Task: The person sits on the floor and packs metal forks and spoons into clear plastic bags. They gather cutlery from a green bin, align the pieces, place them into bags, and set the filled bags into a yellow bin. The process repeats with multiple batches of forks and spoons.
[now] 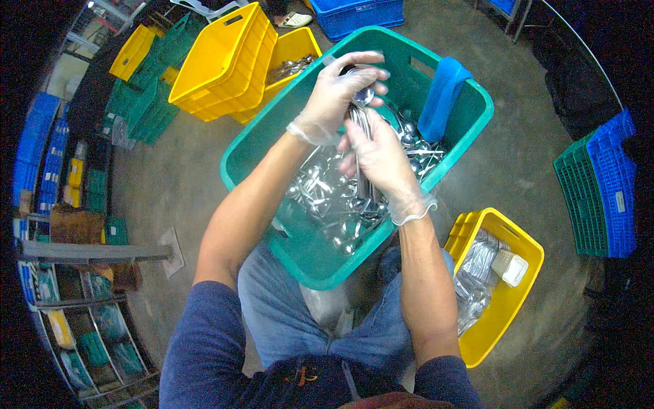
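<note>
A large green plastic tub [311,276] stands before me with many loose metal spoons [317,189] in it. Over it, my right hand [375,145], in a clear plastic glove, grips a bundle of metal spoons [361,176] by the handles. My left hand [350,82], gloved alike, is curled around the upper end of the bundle, where a spoon bowl shows between the fingers. Both hands are slightly blurred. A blue mesh cloth [444,99] hangs over the tub's right wall.
At the right, a yellow crate [529,286] holds spoons in clear plastic and a pale small box [510,268]. Stacked yellow crates [219,66] and another with cutlery [301,38] stand back left. A blue crate [357,20] lies behind; blue and green crates [595,189] stand far right.
</note>
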A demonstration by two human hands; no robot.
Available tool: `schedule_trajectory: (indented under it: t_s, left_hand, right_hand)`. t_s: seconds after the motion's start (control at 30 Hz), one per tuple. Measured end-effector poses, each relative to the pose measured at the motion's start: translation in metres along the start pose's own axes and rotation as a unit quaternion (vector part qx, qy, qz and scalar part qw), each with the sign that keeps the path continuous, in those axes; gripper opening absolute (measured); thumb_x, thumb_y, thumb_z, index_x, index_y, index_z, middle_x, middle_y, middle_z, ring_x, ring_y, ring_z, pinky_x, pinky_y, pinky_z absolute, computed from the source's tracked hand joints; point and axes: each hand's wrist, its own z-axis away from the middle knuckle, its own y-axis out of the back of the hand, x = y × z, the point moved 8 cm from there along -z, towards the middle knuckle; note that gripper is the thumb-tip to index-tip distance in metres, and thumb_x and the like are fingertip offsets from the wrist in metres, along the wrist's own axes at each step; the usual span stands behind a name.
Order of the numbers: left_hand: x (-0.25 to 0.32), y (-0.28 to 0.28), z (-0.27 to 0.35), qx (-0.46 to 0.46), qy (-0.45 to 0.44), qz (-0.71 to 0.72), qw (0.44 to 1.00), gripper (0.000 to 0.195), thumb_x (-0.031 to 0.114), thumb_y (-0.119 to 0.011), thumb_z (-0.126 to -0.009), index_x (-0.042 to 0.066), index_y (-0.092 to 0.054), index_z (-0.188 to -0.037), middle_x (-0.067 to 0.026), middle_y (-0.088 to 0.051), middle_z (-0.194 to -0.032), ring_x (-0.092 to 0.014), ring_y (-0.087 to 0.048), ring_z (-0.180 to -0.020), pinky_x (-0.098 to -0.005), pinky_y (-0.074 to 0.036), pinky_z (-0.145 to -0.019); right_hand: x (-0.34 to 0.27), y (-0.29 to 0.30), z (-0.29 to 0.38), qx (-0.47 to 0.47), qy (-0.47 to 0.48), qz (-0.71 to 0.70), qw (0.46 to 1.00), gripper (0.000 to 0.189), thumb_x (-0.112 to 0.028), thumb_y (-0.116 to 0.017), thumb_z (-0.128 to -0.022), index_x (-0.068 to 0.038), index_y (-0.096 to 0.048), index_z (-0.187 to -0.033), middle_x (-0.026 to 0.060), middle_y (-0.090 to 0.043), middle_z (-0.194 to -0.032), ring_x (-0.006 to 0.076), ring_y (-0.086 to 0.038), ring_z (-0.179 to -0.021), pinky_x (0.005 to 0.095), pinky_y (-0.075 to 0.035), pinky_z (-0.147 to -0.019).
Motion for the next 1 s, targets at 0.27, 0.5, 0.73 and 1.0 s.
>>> schedule_trajectory:
  t_s: [0.27, 0.5, 0.73, 1.0]
  left_hand:
    - [-0.01, 0.0, -0.004, 0.001, 0.036, -0.254, 0.967, 0.03, 0.008, -0.05, -0.086, 0.003, -0.069, -0.109, -0.0059, -0.065, -0.084, -0.013, -0.06, -0.072, -0.0276, -0.05, -0.066]
    - [-0.016, -0.002, -0.009, -0.03, 0.084, -0.286, 0.954, 0.027, 0.013, -0.053, -0.09, 0.003, -0.069, -0.109, -0.0048, -0.064, -0.076, -0.012, -0.059, -0.066, -0.0265, -0.048, -0.06]
    - [-0.01, 0.014, -0.011, 0.037, 0.078, -0.201, 0.976, 0.029, 0.023, -0.055, -0.096, 0.005, -0.068, -0.114, -0.0045, -0.064, -0.077, -0.014, -0.063, -0.061, -0.0273, -0.052, -0.057]
    - [-0.001, -0.014, -0.027, -0.036, 0.072, -0.233, 0.969, 0.049, 0.044, -0.052, -0.101, -0.001, -0.066, -0.089, -0.0027, -0.055, -0.068, -0.014, -0.057, -0.055, -0.0287, -0.047, -0.053]
  right_hand:
    - [0.004, 0.018, -0.003, 0.066, 0.029, 0.111, 0.991, 0.03, -0.021, -0.062, -0.09, 0.0, -0.064, -0.112, 0.0304, -0.067, -0.095, 0.0464, -0.066, -0.09, 0.0522, -0.053, -0.079]
    - [-0.017, 0.029, 0.004, 0.165, 0.128, 0.324, 0.923, 0.034, -0.025, -0.068, -0.086, -0.001, -0.065, -0.111, 0.0282, -0.068, -0.088, 0.0463, -0.067, -0.084, 0.0511, -0.053, -0.073]
    - [0.022, 0.018, -0.006, -0.102, -0.06, -0.082, 0.99, 0.031, -0.026, -0.066, -0.097, 0.0, -0.06, -0.112, 0.0082, -0.069, -0.087, 0.0187, -0.072, -0.074, 0.0284, -0.059, -0.063]
    - [0.011, 0.041, -0.001, -0.072, -0.062, -0.12, 0.988, 0.034, -0.034, -0.061, -0.1, -0.001, -0.063, -0.105, 0.0101, -0.071, -0.088, 0.0177, -0.072, -0.075, 0.0242, -0.058, -0.064]
